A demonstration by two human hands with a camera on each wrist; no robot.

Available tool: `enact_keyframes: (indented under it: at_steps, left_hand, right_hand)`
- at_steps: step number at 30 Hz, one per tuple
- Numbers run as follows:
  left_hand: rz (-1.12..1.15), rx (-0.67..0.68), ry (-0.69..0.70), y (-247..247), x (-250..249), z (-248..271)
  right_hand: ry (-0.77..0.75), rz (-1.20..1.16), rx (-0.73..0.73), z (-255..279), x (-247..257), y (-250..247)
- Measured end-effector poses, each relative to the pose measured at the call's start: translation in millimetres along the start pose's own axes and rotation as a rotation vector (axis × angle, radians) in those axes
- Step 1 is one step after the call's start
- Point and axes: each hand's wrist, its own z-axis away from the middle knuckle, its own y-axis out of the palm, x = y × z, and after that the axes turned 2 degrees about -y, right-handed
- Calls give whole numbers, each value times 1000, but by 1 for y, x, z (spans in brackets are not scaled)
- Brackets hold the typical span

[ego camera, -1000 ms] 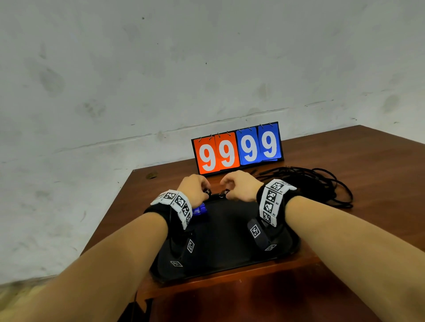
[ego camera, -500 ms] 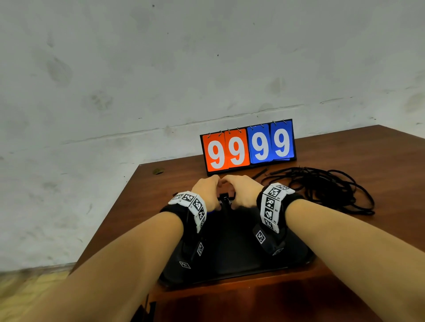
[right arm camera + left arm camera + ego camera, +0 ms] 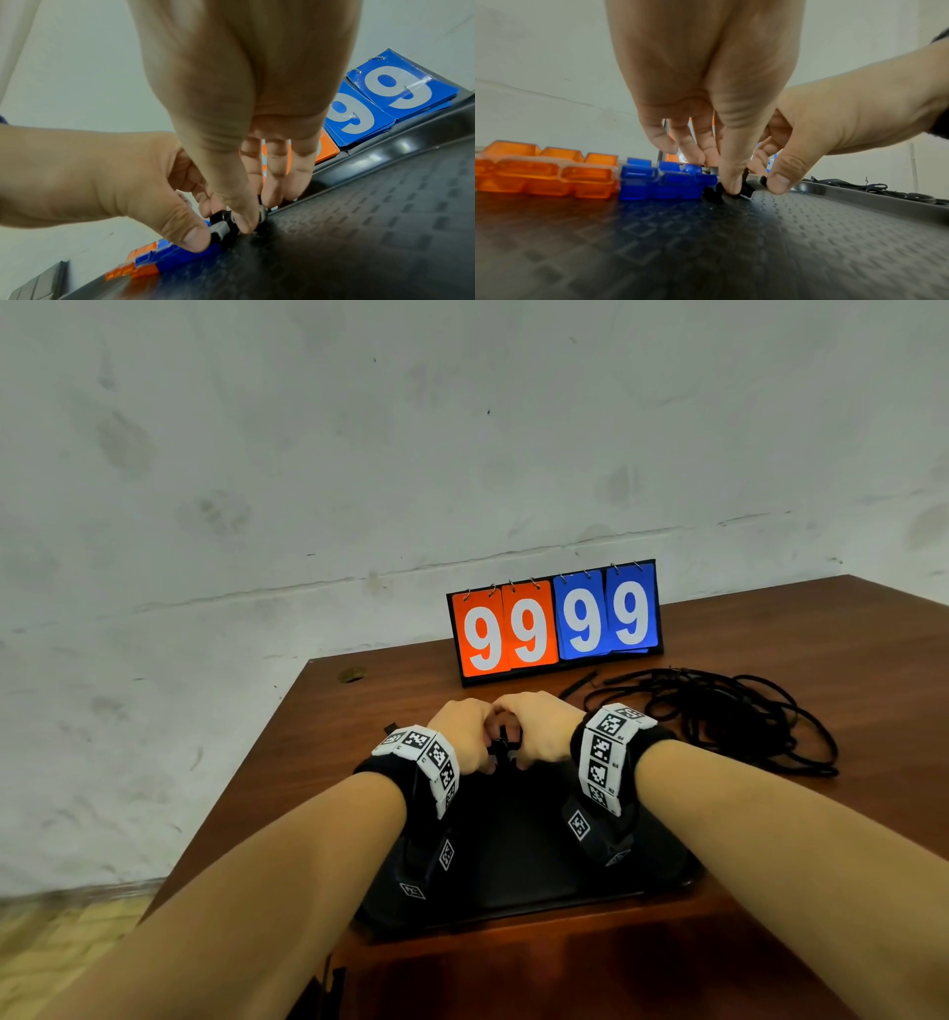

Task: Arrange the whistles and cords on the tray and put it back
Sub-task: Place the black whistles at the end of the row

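Note:
A black textured tray (image 3: 534,865) lies on the wooden table. At its far edge my left hand (image 3: 464,742) and right hand (image 3: 534,737) meet, knuckles almost touching. Each pinches a small black whistle (image 3: 746,188) between thumb and fingers, low on the tray floor (image 3: 770,243). In the right wrist view my left thumb presses a grey-and-black whistle (image 3: 221,229). Just left of it sits a row of blue whistles (image 3: 664,180), then orange whistles (image 3: 546,174). A tangle of black cords (image 3: 729,716) lies on the table right of the tray.
A flip scoreboard (image 3: 554,621) reading 99 99 stands behind the tray near the wall. The table's left edge (image 3: 246,773) runs close to my left arm. The near half of the tray floor holds only my wrists.
My two hands have closed the small gap between them at the tray's far edge. The blue whistle seen beside my left wrist is now hidden behind it.

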Motion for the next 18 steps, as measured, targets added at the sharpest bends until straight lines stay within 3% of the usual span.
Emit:
enact_keyframes:
  at_steps: [11, 18]
  left_hand:
    - [-38, -34, -74, 0, 19, 2]
    - [-73, -8, -44, 3, 19, 2]
  right_hand:
    - [35, -15, 2, 0, -1, -1]
    - [54, -9, 30, 0, -1, 1]
